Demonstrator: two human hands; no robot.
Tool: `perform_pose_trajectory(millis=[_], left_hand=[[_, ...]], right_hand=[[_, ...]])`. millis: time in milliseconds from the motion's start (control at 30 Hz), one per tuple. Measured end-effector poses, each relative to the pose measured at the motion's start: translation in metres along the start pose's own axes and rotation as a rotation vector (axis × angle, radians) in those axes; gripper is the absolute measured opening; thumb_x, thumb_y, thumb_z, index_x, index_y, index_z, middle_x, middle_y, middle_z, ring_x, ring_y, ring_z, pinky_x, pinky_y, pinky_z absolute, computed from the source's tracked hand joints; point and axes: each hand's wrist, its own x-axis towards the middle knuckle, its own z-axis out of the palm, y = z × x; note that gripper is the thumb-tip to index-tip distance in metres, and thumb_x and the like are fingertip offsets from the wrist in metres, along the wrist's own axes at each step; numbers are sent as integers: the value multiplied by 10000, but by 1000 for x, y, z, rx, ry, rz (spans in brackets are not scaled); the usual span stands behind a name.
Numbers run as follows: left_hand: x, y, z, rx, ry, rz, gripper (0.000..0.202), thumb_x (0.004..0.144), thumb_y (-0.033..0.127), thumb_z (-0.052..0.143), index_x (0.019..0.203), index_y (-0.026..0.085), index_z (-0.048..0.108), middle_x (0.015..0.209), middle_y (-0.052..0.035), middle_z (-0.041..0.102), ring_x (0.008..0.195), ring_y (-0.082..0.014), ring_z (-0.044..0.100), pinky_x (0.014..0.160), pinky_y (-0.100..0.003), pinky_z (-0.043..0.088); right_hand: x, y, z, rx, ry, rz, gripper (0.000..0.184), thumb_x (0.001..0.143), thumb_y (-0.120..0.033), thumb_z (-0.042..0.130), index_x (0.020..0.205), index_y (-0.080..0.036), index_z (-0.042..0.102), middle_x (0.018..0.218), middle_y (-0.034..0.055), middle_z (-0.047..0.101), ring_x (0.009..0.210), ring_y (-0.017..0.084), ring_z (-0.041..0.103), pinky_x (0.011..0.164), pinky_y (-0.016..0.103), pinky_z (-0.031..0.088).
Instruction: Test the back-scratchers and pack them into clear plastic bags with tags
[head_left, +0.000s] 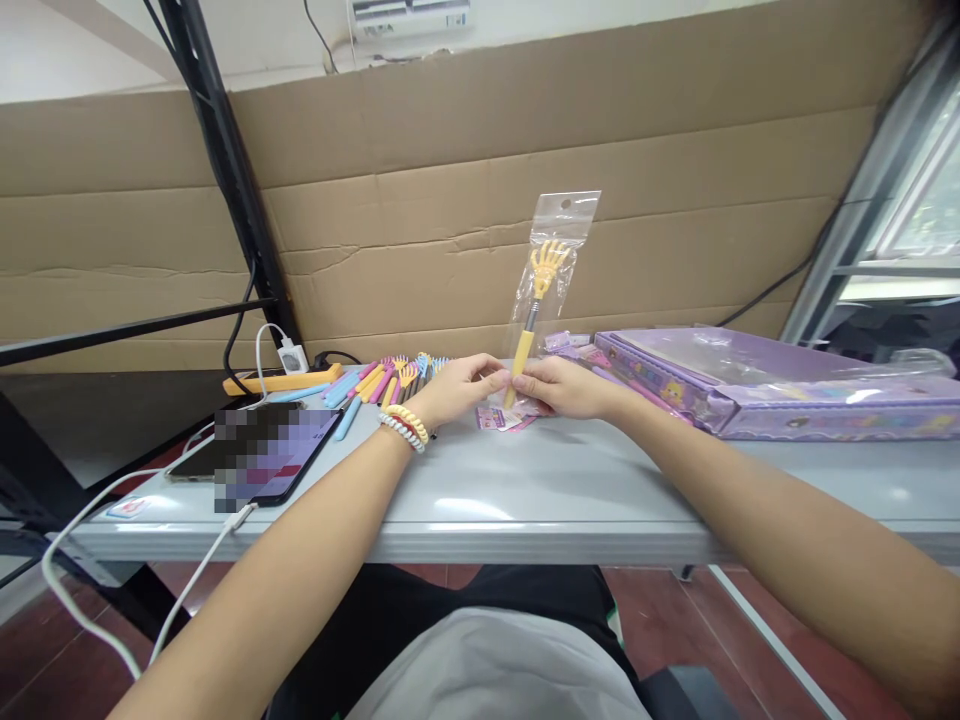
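Observation:
A yellow hand-shaped back scratcher (541, 290) stands upright inside a clear plastic bag (561, 225) above the grey table (570, 490). Both hands meet at its lower end. My left hand (459, 388), with bead bracelets on the wrist, pinches the bottom of the bag. My right hand (564, 387) pinches it from the other side. A small pink printed card (496, 419) lies under the bag's foot.
A heap of coloured scratchers (382, 382) lies left of my hands. A tablet (262, 452) on a white cable sits at the table's left, a yellow power strip (281, 381) behind it. A purple box (787, 390) lies right. Cardboard (480, 200) walls the back.

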Motion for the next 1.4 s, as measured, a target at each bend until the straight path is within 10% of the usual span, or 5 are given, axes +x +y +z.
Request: perform_pose_trajectory(millis=[167, 833, 1400], left_hand=[[2, 4, -3, -129, -144, -80, 246, 804, 356, 547, 739, 126, 605, 618, -2, 593, 539, -95, 528, 536, -222, 425], [3, 6, 0, 95, 96, -29, 224, 815, 301, 494, 713, 147, 621, 643, -4, 609, 577, -102, 491, 561, -221, 384], [-1, 12, -5, -196, -150, -86, 308, 763, 411, 613, 705, 111, 656, 520, 29, 476, 459, -52, 363, 449, -198, 327]], right_hand=[[0, -3, 2, 13, -88, -4, 581, 866, -665, 305, 650, -155, 479, 522, 2, 480, 489, 102, 417, 500, 234, 312], [0, -2, 3, 85, 18, 24, 549, 848, -654, 365, 641, -155, 463, 503, -7, 437, 466, 92, 376, 477, 233, 289], [-2, -4, 2, 32, -10, 0, 579, 841, -674, 368, 586, -157, 432, 504, -7, 430, 474, 85, 362, 501, 234, 291]])
